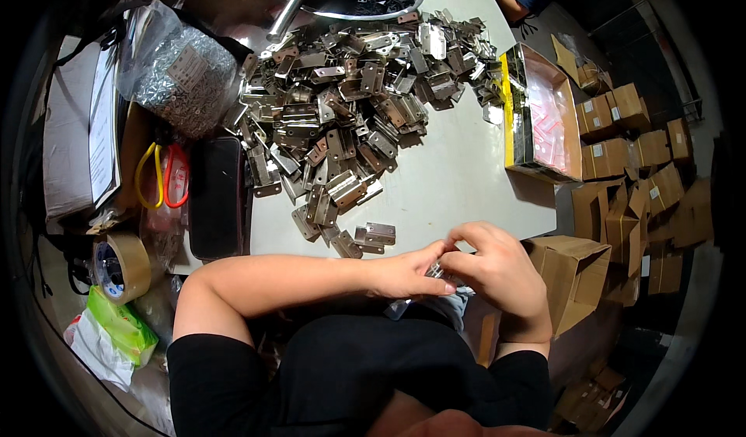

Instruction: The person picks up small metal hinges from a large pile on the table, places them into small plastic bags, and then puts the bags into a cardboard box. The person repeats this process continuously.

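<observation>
Left hand (408, 275) and right hand (497, 270) both pinching one small metal hinge (435, 270) at the near edge of the bench (458, 180), above the lap. Best kept pinched by the edges, low and close, clear of the hinge pile (350, 103).

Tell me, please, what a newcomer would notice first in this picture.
Probably the big pile of metal hinges spread over the white table. Next, the left hand and right hand, meeting at the table's near edge around a small shiny piece. Small cardboard boxes crowd the right side.
</observation>
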Demonstrator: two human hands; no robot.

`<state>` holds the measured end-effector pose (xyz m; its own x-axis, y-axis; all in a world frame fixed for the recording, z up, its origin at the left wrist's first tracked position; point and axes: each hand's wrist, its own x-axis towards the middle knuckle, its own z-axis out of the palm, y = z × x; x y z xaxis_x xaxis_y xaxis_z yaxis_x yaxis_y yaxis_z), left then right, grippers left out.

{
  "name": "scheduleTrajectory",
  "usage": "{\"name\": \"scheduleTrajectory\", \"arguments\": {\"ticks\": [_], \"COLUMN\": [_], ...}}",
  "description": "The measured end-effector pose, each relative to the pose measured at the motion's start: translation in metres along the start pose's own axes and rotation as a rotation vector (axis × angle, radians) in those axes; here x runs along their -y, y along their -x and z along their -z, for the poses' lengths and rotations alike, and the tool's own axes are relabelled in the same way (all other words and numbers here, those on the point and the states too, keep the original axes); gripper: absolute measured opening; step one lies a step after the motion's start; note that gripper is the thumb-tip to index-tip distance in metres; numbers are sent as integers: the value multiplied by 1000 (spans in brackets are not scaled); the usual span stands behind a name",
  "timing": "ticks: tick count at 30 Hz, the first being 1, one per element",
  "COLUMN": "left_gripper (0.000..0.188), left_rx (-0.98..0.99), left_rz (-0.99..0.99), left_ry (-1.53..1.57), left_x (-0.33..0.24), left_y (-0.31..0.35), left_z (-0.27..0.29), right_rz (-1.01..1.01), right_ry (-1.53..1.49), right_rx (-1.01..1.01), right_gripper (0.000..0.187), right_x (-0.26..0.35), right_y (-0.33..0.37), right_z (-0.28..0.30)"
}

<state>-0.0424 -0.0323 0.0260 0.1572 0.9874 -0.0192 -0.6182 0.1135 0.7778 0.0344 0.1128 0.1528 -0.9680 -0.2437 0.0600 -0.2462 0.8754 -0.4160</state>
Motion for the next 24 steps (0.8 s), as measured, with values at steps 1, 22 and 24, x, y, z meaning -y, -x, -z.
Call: {"name": "scheduleTrajectory", "arguments": {"ticks": [1, 22, 24], "left_gripper": [59, 42, 40], "left_rx": [-14, 357, 347], "left_rz": [-22, 150, 150], "left_ry": [3, -463, -455], "left_x": [0, -4, -1], "left_y": [1, 6, 7], "left_z": [-2, -2, -2], "right_rz": [-43, 137, 55], "right_ry": [-47, -178, -179], "right_rx": [41, 121, 90], "right_gripper": [13, 48, 35], "right_x": [-1, -31, -34], "right_y": [2, -47, -43], "right_z": [-1, -69, -71]}}
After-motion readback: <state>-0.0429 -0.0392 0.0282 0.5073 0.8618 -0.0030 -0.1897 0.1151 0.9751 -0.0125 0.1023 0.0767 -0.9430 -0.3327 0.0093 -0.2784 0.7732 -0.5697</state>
